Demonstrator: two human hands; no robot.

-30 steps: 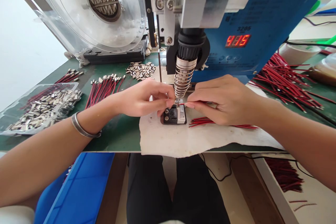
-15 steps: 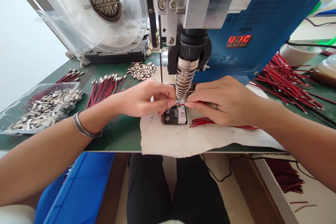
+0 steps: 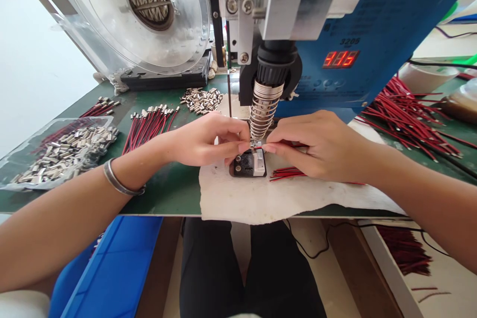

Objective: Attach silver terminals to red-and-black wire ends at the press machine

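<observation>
Under the soldering machine's iron, wrapped in a coiled spring (image 3: 266,102), my two hands nearly meet. My left hand (image 3: 208,141) is closed in a pinch on a small metal connector (image 3: 253,144), which is mostly hidden by the fingertips. From the other side my right hand (image 3: 320,146) pinches a thin red wire (image 3: 260,147), its end at the connector by the iron's tip. Just below both hands sits a small black and white fixture (image 3: 258,164). More red and black wires (image 3: 286,174) lie on the white cloth (image 3: 238,203) under my right hand.
Left on the green table are a bag of connectors (image 3: 70,154), wires with connectors attached (image 3: 149,126) and a loose connector pile (image 3: 201,100). A clear reel (image 3: 100,15) stands behind. The blue controller (image 3: 335,89) is at the back; a wire heap (image 3: 406,119) lies right.
Both hands hold nearly the same place, with the wire and connector still together under the iron. The view has shifted very slightly, and the red display digits look different.
</observation>
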